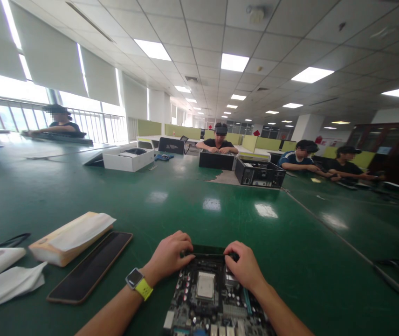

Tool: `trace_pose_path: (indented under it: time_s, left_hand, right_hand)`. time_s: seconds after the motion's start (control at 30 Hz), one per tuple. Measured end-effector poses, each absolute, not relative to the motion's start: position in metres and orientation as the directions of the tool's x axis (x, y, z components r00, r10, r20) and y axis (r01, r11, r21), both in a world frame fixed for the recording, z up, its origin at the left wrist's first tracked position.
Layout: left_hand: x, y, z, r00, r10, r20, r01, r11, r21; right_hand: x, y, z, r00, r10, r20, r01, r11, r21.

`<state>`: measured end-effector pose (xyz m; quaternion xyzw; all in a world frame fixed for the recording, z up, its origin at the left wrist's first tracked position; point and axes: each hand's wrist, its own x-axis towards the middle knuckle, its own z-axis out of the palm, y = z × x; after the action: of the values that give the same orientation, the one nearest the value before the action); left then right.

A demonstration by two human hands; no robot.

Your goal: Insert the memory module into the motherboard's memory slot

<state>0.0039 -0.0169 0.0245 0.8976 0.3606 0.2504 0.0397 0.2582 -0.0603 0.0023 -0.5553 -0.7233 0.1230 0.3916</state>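
Green counter [185, 214] spreads across the room, carrying an open black computer case [263, 175] and white box [129, 162] well beyond the motherboard [215, 311], nearest the viewer, its far corners narrowly pinched by left hand [172, 252] and right hand [245, 266]; leftward lie tissue pack [72, 239] and smartphone [91, 268].

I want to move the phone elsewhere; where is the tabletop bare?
Two patches: beyond the motherboard, up to the open computer case; and from the right hand across to the table seam. Crowded left of the left hand: phone, tissue pack and loose tissue.
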Motion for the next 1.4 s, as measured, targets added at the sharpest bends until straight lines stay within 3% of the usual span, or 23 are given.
trace_pose_path:
  time_s: [0.33, 0.73, 1.4]
  left_hand:
    - [0.005, -0.02, 0.028, 0.599, 0.695, 0.398, 0.667, -0.708, 0.232]
    - [0.004, -0.019, 0.027, 0.587, 0.699, 0.408, 0.616, -0.713, 0.336]
    - [0.001, -0.015, 0.02, 0.606, 0.656, 0.451, 0.529, -0.755, 0.388]
  right_hand:
    - [0.258, -0.061, 0.004, -0.087, 0.895, 0.436, 0.71, 0.363, -0.603]
    - [0.258, -0.061, 0.004, -0.093, 0.902, 0.421, 0.709, 0.357, -0.608]
    - [0.259, -0.061, 0.003, -0.12, 0.89, 0.44, 0.69, 0.394, -0.608]
